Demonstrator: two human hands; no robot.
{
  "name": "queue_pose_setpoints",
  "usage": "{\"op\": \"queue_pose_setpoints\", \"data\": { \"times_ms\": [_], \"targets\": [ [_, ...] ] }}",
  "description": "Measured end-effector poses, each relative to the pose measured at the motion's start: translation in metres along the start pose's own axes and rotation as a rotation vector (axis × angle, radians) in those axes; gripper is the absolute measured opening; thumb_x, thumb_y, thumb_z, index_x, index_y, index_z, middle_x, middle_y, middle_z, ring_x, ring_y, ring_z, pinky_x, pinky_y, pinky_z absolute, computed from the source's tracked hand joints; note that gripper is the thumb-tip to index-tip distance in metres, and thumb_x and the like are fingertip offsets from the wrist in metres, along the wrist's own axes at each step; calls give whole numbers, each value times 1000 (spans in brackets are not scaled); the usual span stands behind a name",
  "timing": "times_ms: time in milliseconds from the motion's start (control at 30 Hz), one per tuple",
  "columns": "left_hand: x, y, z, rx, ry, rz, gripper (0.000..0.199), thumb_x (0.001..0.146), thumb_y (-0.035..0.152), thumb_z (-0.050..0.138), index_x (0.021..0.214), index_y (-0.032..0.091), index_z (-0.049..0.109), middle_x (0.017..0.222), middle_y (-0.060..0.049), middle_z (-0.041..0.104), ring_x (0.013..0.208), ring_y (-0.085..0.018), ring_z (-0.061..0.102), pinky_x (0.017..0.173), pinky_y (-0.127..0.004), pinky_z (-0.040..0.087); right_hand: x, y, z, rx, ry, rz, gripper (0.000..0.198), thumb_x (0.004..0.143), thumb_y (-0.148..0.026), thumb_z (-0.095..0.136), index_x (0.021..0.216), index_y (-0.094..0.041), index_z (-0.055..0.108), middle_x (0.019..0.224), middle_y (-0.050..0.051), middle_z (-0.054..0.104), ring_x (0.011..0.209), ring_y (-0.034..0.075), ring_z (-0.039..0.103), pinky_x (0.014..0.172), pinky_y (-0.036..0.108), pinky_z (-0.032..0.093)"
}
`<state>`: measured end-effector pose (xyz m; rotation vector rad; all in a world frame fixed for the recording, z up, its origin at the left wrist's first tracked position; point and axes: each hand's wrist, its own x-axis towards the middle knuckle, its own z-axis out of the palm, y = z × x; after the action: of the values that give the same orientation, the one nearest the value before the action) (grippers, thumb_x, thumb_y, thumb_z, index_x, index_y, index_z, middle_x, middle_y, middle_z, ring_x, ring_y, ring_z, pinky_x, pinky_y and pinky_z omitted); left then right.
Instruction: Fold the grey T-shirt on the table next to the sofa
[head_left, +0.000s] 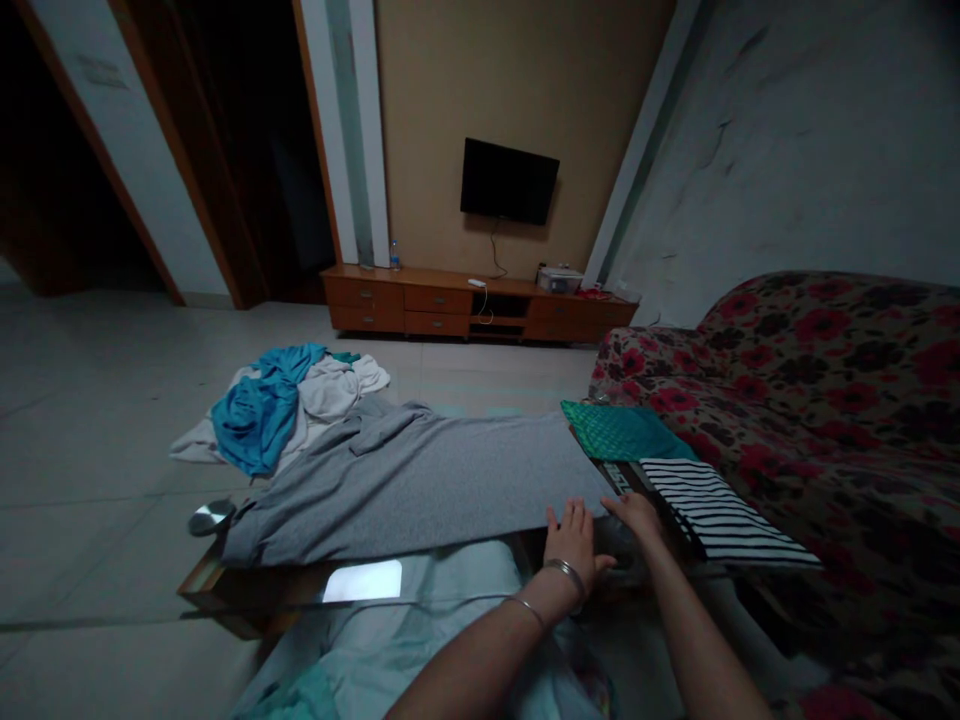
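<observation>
A grey T-shirt (450,475) lies spread lengthwise across a glass-topped table (300,592), its sleeve and collar end toward the left. My left hand (571,540), with metal bangles at the wrist, rests flat on the shirt's near edge close to its right end, fingers stretched out. Just to the right, my right hand (637,515) has its fingers closed at the shirt's near right corner. Beyond the right hand are a folded black-and-white striped cloth (727,510) and a folded green cloth (630,430).
A pile of blue and white clothes (262,405) lies beyond the table's left end. A round metal object (211,517) sits at the left corner. To the right stands a floral sofa (825,400). A wooden TV cabinet (435,300) and a wall-mounted television (508,182) are at the back.
</observation>
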<state>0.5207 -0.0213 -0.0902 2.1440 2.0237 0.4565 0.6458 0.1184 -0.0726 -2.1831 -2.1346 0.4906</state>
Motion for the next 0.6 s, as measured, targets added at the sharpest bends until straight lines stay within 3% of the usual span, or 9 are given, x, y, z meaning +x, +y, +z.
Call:
{"op": "queue_pose_setpoints", "data": {
  "times_ms": [167, 333, 433, 600],
  "targets": [
    [-5, -15, -2, 20, -56, -94, 84, 84, 68, 32, 145, 10, 30, 153, -13, 19, 143, -27, 10, 115, -55, 15, 9, 11, 16, 59, 135, -35, 42, 77, -40, 56, 105, -11, 65, 98, 15, 70, 91, 27, 66, 74, 30, 48],
    [-56, -56, -19, 35, -47, -109, 86, 82, 71, 33, 145, 11, 30, 153, -14, 19, 143, -27, 13, 114, -55, 15, 16, 23, 26, 101, 150, -89, 45, 73, -41, 54, 106, -12, 64, 98, 13, 71, 91, 27, 66, 76, 32, 49],
    [-107, -108, -44, 102, -16, -230, 82, 84, 68, 33, 145, 13, 31, 153, -13, 18, 143, -27, 14, 114, -55, 16, 16, 28, 29, 97, 153, -129, 46, 72, -41, 52, 106, -13, 65, 99, 14, 70, 90, 28, 67, 75, 32, 49],
    [-211, -220, -102, 316, 50, -594, 66, 90, 53, 35, 142, 12, 36, 152, -13, 23, 141, -27, 21, 112, -55, 18, 13, 43, 32, 102, 95, -141, 50, 69, -43, 50, 105, -12, 64, 92, 16, 70, 85, 31, 67, 71, 35, 50]
  ]
}}
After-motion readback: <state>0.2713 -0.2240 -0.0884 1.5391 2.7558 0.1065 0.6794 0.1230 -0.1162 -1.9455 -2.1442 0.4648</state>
